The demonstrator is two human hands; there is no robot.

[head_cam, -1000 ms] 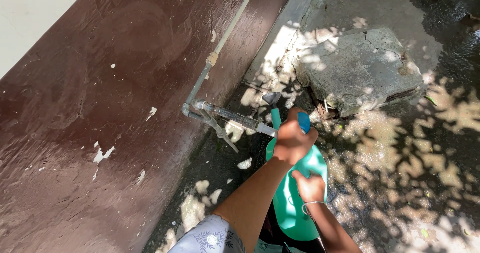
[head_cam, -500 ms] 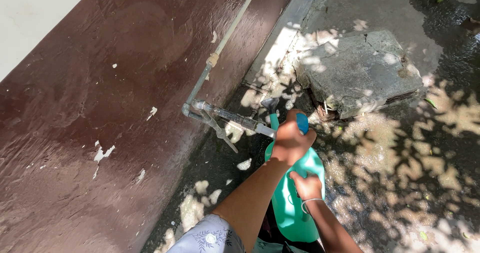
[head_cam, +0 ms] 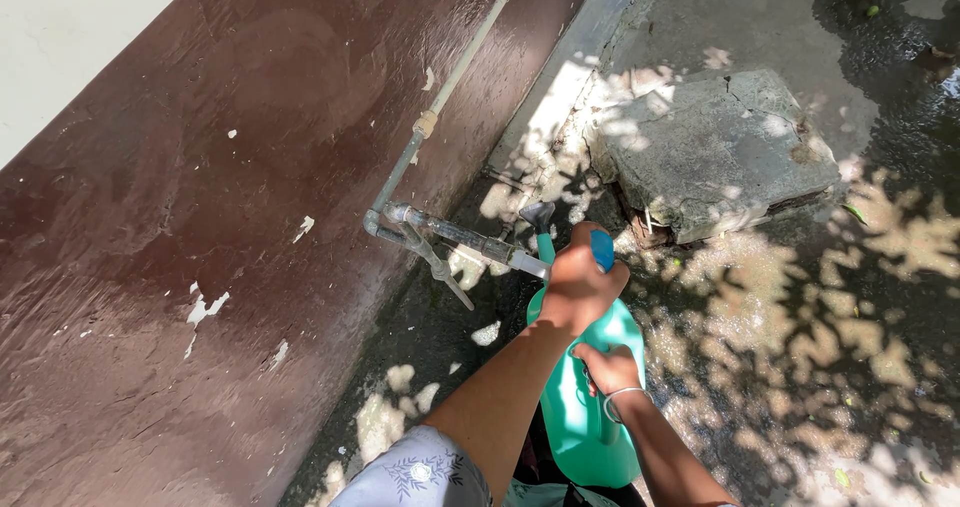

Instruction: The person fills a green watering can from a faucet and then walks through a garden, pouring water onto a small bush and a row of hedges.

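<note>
Left hand (head_cam: 578,285) is wrapped around the blue tap handle (head_cam: 602,250) at the end of the grey pipe (head_cam: 455,233) coming off the maroon wall (head_cam: 200,217). Right hand (head_cam: 606,369) grips the green watering can (head_cam: 585,407) right under it, with a cracked concrete slab (head_cam: 715,152) sitting nearby on the wet ground (head_cam: 800,347).

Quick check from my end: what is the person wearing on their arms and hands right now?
Both forearms are bare, with no gloves. The left hand comes from a short light sleeve printed with a small grey-blue leaf pattern. The right hand has a thin pale bangle at the wrist. No watch or rings are visible.
</note>
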